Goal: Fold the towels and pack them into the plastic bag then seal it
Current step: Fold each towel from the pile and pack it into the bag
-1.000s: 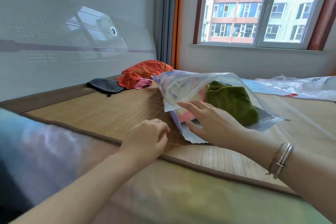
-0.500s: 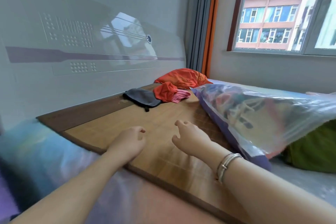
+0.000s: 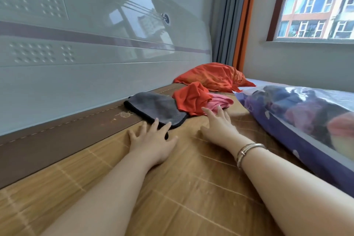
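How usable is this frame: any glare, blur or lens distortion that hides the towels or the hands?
Head view: daylight from the window, with glare on the glossy headboard; wide-angle bending at the edges; sheen on the plastic bag blurs its contents; the grey towel, left hand and right hand read clearly.

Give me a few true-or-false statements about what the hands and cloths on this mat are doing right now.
1. Both hands are spread open, holding nothing. True: the left hand and right hand reach forward with fingers extended.
2. The grey towel lies nearest the left hand. True.
3. The grey towel is already inside the plastic bag. False: it lies on the mat, apart from the bag.
4. The right hand's fingertips reach the pink cloth. True.
5. The bracelet is on the left wrist. False: it is on the right wrist.
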